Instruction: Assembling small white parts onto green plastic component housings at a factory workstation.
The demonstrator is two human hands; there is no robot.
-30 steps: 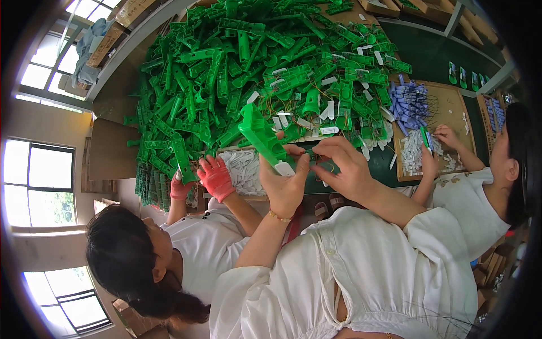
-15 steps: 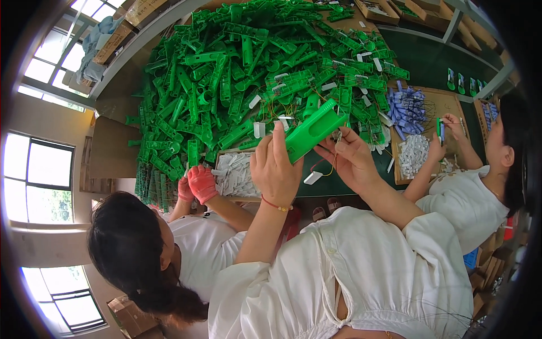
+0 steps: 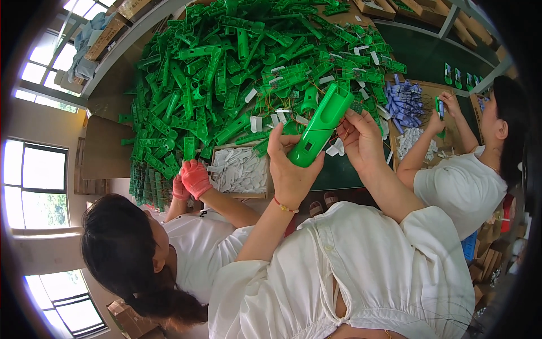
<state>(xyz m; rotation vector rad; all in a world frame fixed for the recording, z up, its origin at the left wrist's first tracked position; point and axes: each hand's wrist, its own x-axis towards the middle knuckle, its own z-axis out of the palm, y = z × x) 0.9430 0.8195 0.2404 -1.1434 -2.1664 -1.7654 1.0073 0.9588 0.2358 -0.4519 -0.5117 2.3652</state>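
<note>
A long, hollow green plastic casing point(image 3: 323, 125) is held up in front of me, tilted, with a small square opening near its lower end. My left hand point(image 3: 291, 176) grips that lower end, thumb and fingers around its sides. By the casing's upper right edge, my right hand point(image 3: 363, 135) pinches a small dark circuit board point(image 3: 357, 106) between thumb and fingers. Thin reddish wires run from the board, and one dark wire crosses the casing. White plastic pieces point(image 3: 335, 148) show just below the wires; whether they are attached is hard to make out.
A large heap of green casings point(image 3: 197, 85) covers the table beyond my hands. A cardboard box of white pieces point(image 3: 240, 169) stands left. One co-worker's red-gloved hands point(image 3: 193, 178) hold a casing; another person's hands point(image 3: 443, 113) work at the right, near lilac parts point(image 3: 403, 104).
The casing has turned from showing its hollow side to showing more of its outer face, and stands steeper. My right hand has moved up and right, bringing the board to the casing's upper edge.
</note>
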